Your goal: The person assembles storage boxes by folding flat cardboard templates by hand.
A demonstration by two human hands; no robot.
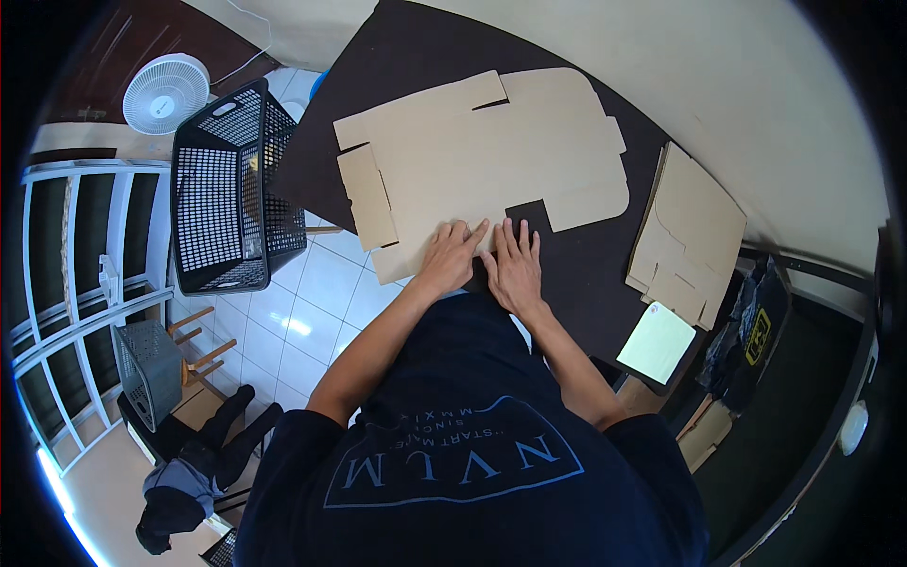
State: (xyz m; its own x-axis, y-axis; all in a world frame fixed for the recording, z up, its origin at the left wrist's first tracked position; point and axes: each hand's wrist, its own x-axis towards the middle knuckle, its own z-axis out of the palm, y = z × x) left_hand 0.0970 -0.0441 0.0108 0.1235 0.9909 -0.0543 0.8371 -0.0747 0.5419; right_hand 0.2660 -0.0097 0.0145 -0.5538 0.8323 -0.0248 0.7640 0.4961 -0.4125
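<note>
A flat, unfolded cardboard box blank (444,151) lies on the dark brown table (397,42), its tabs and slots spread out. My left hand (452,255) rests on the near edge of the cardboard, fingers stretched out over it. Beside it, my right hand (513,269) lies flat with fingers spread at the same edge, next to a cut-out notch where the dark tabletop shows. The two hands almost meet at the thumbs, and neither grips anything. The left end of the blank reaches past the table's edge.
Several flat cardboard blanks (694,227) are stacked at the table's right, with a pale green sheet (657,342) beside them. A black plastic crate (222,189) stands left of the table, near a white fan (166,93). At lower left a person (194,477) sits near a grey basket (151,369).
</note>
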